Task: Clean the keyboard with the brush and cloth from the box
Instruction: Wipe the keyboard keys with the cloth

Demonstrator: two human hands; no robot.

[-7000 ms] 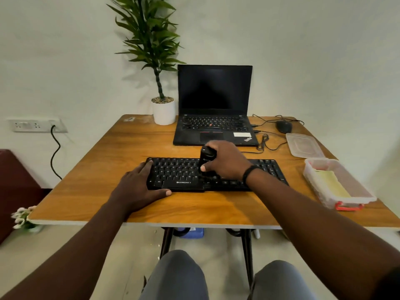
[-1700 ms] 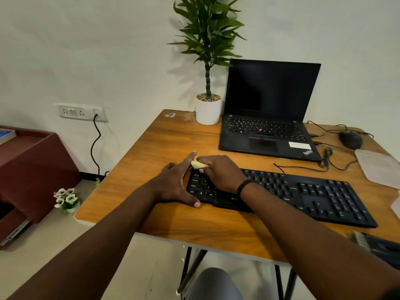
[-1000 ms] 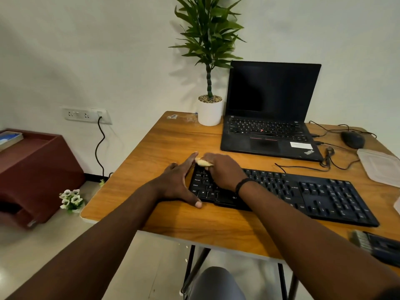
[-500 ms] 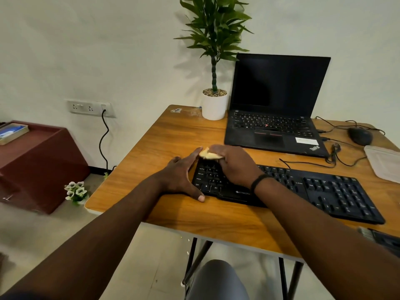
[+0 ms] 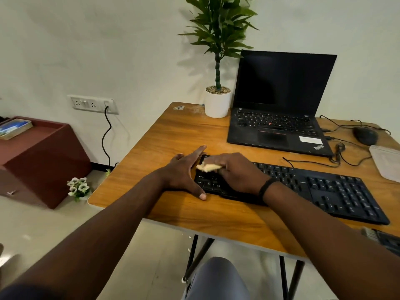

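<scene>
Here the right hand (image 5: 237, 173) presses a small pale cloth (image 5: 208, 167) onto the left end of the keyboard (image 5: 303, 187), fingers curled over the wad, just left of the frame's centre. The left hand (image 5: 184, 173) lies spread and flat against that same end, thumb along the front edge, bracing it on the desk (image 5: 173, 137). The keyboard's long axis runs from centre toward the lower right, so nearly all its unwiped length lies rightward of both hands. The right hand is the nearer one for that sweep, I judge. The brush (image 5: 383, 239) lies at the lower right edge, below the keyboard's right end.
</scene>
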